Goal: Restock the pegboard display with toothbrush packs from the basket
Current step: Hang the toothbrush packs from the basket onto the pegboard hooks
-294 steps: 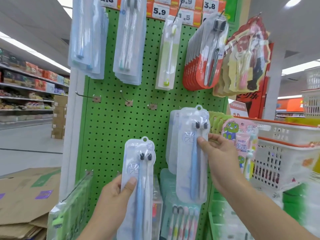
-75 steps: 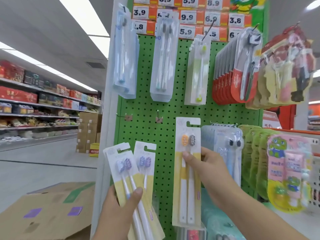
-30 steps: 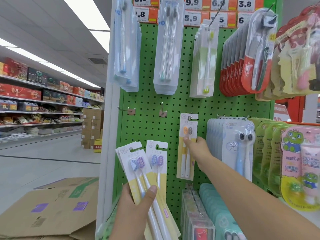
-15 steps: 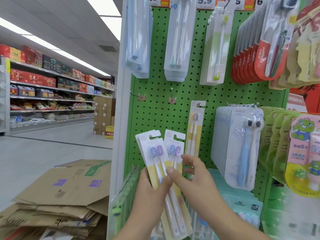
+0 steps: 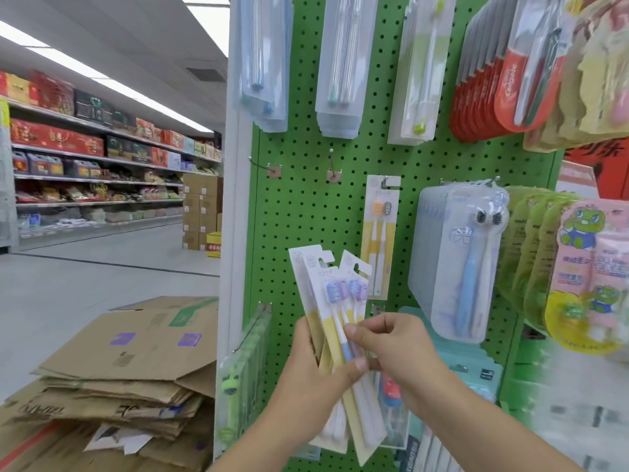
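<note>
- Supermarket aisle with stocked shelves (image 5: pixel 95 158) runs off to the left, and a stack of flattened brown cardboard boxes (image 5: pixel 112 379) lies on the floor at the lower left.
- Head view: a green perforated pegboard (image 5: pixel 306 206) fills the middle, with clear plastic toothbrush packs (image 5: pixel 337 63) hanging along its top edge and red carded packs (image 5: pixel 493 83) toward its upper right corner.
- Two bare metal hooks (image 5: pixel 332 165) stick out near the pegboard's left edge, in the middle row.
- Just right of them, one white-and-yellow card pack with orange and grey brush heads (image 5: pixel 379 236) hangs on a hook.
- Farther right hangs a row of clear blister packs with a blue toothbrush (image 5: pixel 466 260), then green and pink frog-printed packs (image 5: pixel 585 274) at the right edge.
- Left hand (image 5: pixel 313 379) grips a fanned bunch of white-and-yellow card packs with purple and blue brush heads (image 5: pixel 335 308), thumb curled across their front, low in front of the pegboard.
- Right hand (image 5: pixel 398 345) meets the bunch from the right, its fingertips (image 5: pixel 352 330) pinching the frontmost card.
- Whether the pinched card has come apart from the others cannot be told.
</note>
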